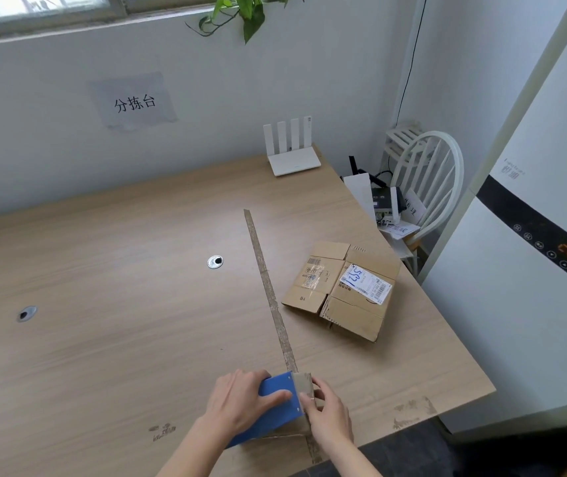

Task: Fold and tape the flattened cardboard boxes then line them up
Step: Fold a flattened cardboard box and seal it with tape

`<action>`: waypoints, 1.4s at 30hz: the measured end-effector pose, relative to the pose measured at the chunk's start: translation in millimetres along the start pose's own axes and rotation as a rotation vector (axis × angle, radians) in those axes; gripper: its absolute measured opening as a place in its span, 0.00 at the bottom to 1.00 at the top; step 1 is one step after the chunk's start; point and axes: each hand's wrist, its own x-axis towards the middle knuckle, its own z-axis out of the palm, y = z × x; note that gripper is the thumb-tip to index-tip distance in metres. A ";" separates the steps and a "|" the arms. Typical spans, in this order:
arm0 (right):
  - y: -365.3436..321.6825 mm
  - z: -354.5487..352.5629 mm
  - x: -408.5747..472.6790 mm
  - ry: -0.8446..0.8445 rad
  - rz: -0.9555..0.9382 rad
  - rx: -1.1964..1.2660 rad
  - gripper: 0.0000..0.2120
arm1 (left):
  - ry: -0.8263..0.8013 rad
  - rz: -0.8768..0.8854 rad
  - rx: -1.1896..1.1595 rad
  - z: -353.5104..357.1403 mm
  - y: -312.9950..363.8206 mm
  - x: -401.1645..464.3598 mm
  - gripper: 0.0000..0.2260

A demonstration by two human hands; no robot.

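A flattened cardboard box [342, 290] with a white shipping label lies on the right part of the wooden table [120, 304]. Near the front edge my left hand [240, 399] grips a blue tape dispenser [275, 407]. My right hand [326, 413] pinches the tape end [304, 383] at the dispenser's front. A long strip of worn brown tape [270, 294] runs across the tabletop from the dispenser area toward the back.
A white router [292, 156] stands at the table's back edge by the wall. Two round cable holes [215, 262] sit in the tabletop. A white chair [423, 187] with clutter stands right of the table, beside a tall white appliance [533, 270].
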 end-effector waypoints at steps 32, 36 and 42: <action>-1.2 -9.6 1.2 0.013 -0.069 -0.253 0.27 | -0.028 -0.106 0.312 -6.9 -146.9 -26.3 0.29; -2.1 -11.7 3.9 -0.002 -0.073 -0.268 0.27 | -0.007 -0.124 0.342 5.4 -135.5 -17.8 0.28; 4.6 -3.7 4.8 0.014 -0.094 -0.214 0.26 | 0.007 -0.188 0.370 38.1 -110.7 -4.0 0.23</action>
